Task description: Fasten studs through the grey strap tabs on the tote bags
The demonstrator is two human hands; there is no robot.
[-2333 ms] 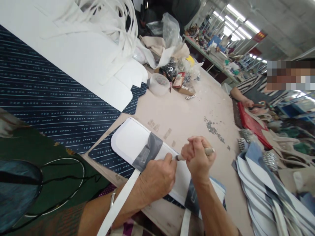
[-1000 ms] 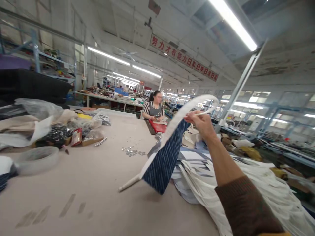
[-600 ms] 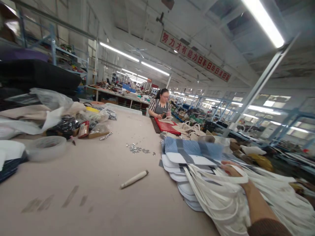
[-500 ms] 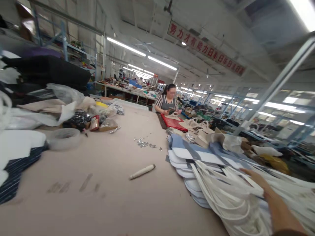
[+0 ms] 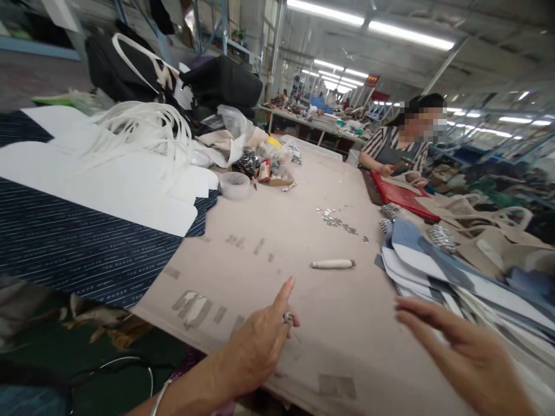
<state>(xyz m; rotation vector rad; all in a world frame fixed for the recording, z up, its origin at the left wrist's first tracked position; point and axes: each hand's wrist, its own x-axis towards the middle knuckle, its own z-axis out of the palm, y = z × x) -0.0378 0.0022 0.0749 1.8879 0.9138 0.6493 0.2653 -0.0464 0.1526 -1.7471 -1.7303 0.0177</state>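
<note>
- The left hand (image 5: pixel 260 341) hovers low over the near edge of the desk (image 5: pixel 286 225). Its forefinger is stretched out and pointing away, while the thumb and a bent finger pinch a small silvery piece (image 5: pixel 288 316).
- The right hand (image 5: pixel 470 361) hangs above the desk's right side with fingers (image 5: pixel 416 306) spread and slack, gripping nothing.
- Just beyond the right hand, a stack of white and blue cut panels (image 5: pixel 433 271) fans out along the desk's right edge, with white straps trailing from it.
- A white-handled tool (image 5: pixel 333 264) lies flat on the bare desk, farther out than both hands and roughly between them. Neither hand touches it.
- Farther back there is a loose scatter of small metal bits (image 5: pixel 340 221).
- On the left a dark striped cloth (image 5: pixel 78 248) drapes over the desk, with white panels (image 5: pixel 108 185) on it and a heap of white straps (image 5: pixel 139 124) behind.
- A roll of clear tape (image 5: pixel 235 185) sits beside the white panels, near a clutter of bags and packets.
- At the far right a co-worker (image 5: pixel 399 150) in a striped top bends over a red piece (image 5: pixel 403 197).
</note>
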